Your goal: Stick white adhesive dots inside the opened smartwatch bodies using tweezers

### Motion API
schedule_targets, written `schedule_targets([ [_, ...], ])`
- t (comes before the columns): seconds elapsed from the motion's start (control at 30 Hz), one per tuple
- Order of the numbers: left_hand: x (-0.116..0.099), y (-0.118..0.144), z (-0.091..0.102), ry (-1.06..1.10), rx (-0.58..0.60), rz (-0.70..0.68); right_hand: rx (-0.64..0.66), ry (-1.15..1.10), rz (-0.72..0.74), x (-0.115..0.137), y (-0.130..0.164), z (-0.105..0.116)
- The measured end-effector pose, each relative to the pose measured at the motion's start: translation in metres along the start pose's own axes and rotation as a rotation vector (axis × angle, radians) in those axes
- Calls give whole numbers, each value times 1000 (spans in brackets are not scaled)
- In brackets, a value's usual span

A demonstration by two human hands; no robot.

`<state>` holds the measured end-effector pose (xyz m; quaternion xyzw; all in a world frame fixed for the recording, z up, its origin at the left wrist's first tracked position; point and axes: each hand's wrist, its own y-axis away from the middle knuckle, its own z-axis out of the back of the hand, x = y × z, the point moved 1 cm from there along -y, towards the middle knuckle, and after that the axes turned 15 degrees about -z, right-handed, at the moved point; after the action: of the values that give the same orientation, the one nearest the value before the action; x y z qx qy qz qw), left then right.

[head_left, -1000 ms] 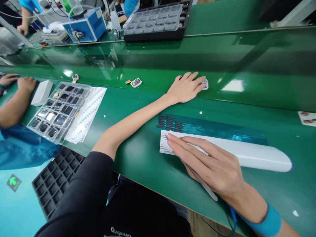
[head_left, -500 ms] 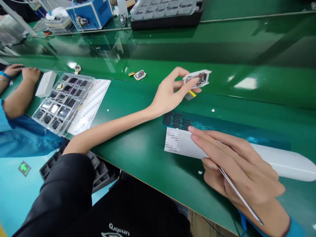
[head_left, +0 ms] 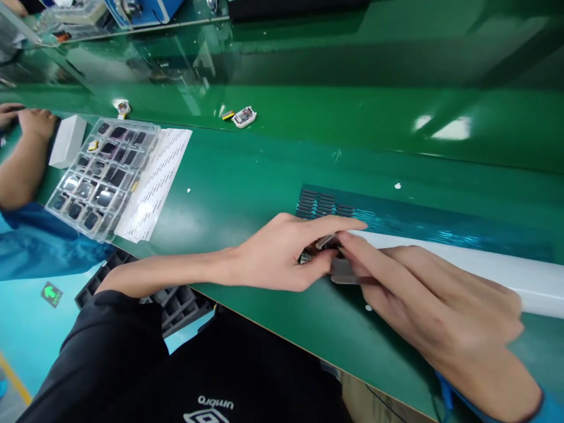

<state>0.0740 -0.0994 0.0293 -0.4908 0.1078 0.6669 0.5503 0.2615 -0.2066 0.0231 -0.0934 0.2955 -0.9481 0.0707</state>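
Both hands meet over the near edge of the green table (head_left: 247,194), and the grip of the left hand (head_left: 282,252) is closed on a small part (head_left: 318,247), thumb below and fingers curled over it, so only its edge shows. Far left, a co-worker's forearm (head_left: 17,170) rests by a white box (head_left: 67,141). Next to that box lies a clear tray of dark parts (head_left: 102,176), with a white label sheet (head_left: 156,182) touching its right side. Farther back on the belt lies a small white device (head_left: 244,117). Right of the held part, the right hand (head_left: 432,305) is blurred; its fingertips touch the part, and I cannot tell whether they pinch it. Under them runs a long white strip (head_left: 506,273), with a blue sheet (head_left: 418,220) just behind it.
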Motion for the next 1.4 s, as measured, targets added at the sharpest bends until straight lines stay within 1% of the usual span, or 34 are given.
schedule_targets([
  [0.03,-2,2,-1,-40,-9,-30,32,3,8,1,2,2],
  [0.1,-3,4,-3,-49,-40,-62,90,11,12,3,5,3],
  [0.17,-2,6,-7,-24,-73,-62,55,13,-20,6,6,2],
  [0.23,0,7,-9,-2,-101,-30,-15,-11,-88,9,4,-1],
  [0.3,0,7,-11,25,-136,34,-37,-59,-153,11,2,-3],
  [0.4,-1,4,-10,143,-241,109,-43,-55,-203,11,-3,-1],
  [0.47,-1,3,-8,228,-308,121,-41,-56,-218,10,-5,1],
  [0.53,-2,2,-8,276,-343,127,-20,-101,-221,11,-7,1],
  [0.6,-3,3,-8,311,-343,152,-11,-127,-217,11,-8,1],
  [0.73,-6,4,-9,371,-332,227,-34,-109,-211,13,-9,0],
  [0.8,-6,4,-10,377,-339,235,-34,-110,-212,15,-9,0],
  [0.9,-6,6,-12,352,-359,209,2,-110,-247,18,-7,1],
  [0.97,-5,6,-13,303,-374,175,28,-104,-244,20,-5,2],
  [1.1,-8,6,-12,177,-363,123,29,-100,-181,19,1,4],
  [1.17,-9,6,-11,136,-355,116,32,-104,-147,17,2,5],
  [1.2,-8,6,-11,130,-350,123,54,-103,-143,15,1,5],
  [1.3,-4,7,-11,207,-330,186,113,-151,-168,11,-4,4],
  [1.4,1,8,-12,313,-343,233,103,-236,-230,5,-8,2],
])
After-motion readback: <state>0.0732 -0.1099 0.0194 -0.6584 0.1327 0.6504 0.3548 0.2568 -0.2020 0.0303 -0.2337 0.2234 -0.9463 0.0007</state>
